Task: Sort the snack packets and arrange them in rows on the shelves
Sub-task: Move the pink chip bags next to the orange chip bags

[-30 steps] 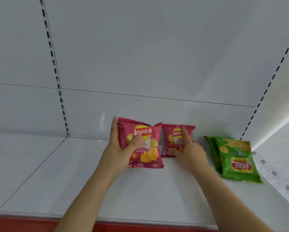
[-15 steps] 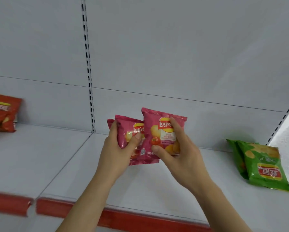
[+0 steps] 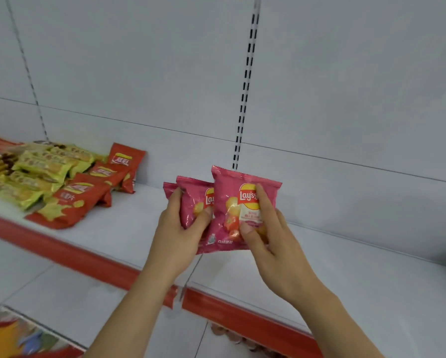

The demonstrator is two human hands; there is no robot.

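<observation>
Both hands hold pink Lay's packets up in front of the white shelf (image 3: 346, 267). My left hand (image 3: 176, 233) grips two pink packets (image 3: 192, 202), one behind the other, thumb on the front. My right hand (image 3: 266, 233) pinches a third pink packet (image 3: 232, 202), which overlaps the left ones. At the left, on the same shelf, lies a heap of red chip packets (image 3: 74, 200) and yellow-green snack bars (image 3: 38, 174).
The shelf has a red front strip (image 3: 87, 262) and a slotted upright (image 3: 244, 99) in the white back wall. A lower shelf (image 3: 49, 293) shows below, with blurred colourful packets (image 3: 15, 339) at the bottom left corner.
Both hands lifted the pink packets off the shelf and carried them leftward. The view swung left: the green packets left the frame and the red and yellow-green heap came in.
</observation>
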